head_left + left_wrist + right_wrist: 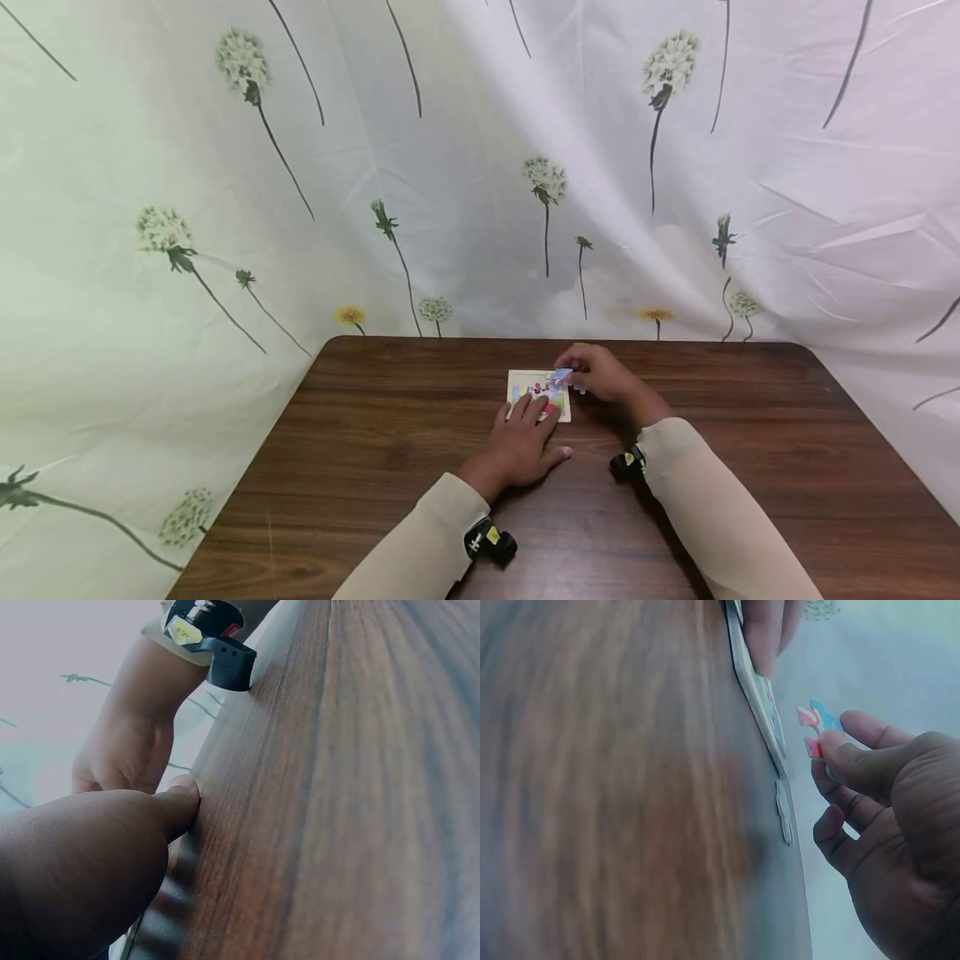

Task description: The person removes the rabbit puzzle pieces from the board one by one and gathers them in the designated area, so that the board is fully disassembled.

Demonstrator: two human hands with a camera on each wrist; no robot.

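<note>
A small jigsaw puzzle in a pale frame (513, 377) lies near the far edge of the table, with a colourful picture inside. My left hand (522, 442) rests on its near side, fingers spread over the picture and thumb out to the right. Above the frame's far right corner, my right hand (600, 373) pinches a puzzle piece (821, 724) between thumb and fingers; blue and pink show on it. The right wrist view has this piece raised off the board. Another loose piece (783, 812) lies on the table beside the frame.
The brown wood-grain table (360, 467) extends around the puzzle. Behind it hangs a pale cloth (480, 208) printed with dandelions. Both wrists wear black camera straps, the left one (489, 542) close to the table.
</note>
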